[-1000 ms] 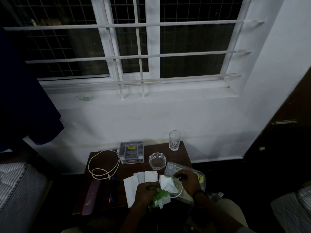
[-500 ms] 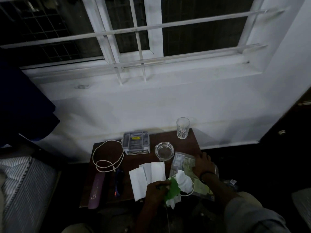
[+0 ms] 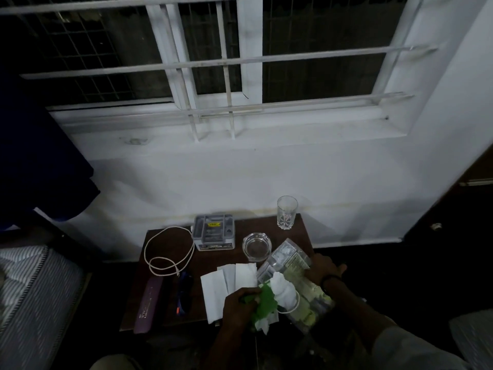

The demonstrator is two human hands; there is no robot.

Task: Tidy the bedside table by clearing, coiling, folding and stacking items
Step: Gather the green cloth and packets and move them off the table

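A small dark wooden bedside table stands under the window. At its front edge my left hand is closed on a bundle of green wrapper and crumpled white tissue. My right hand grips the far side of a clear plastic bag with printed packets inside, at the table's right edge. Flat white paper sheets lie just left of the bundle. A loose white cable lies looped at the table's left rear.
Along the back stand a grey box, a glass ashtray and a drinking glass. A purple case and dark sunglasses lie at the front left. A striped mattress is to the left.
My right hand left the bundle and moved right to the plastic bag's far edge. My left hand kept hold of the green and white bundle. The view tilted down.
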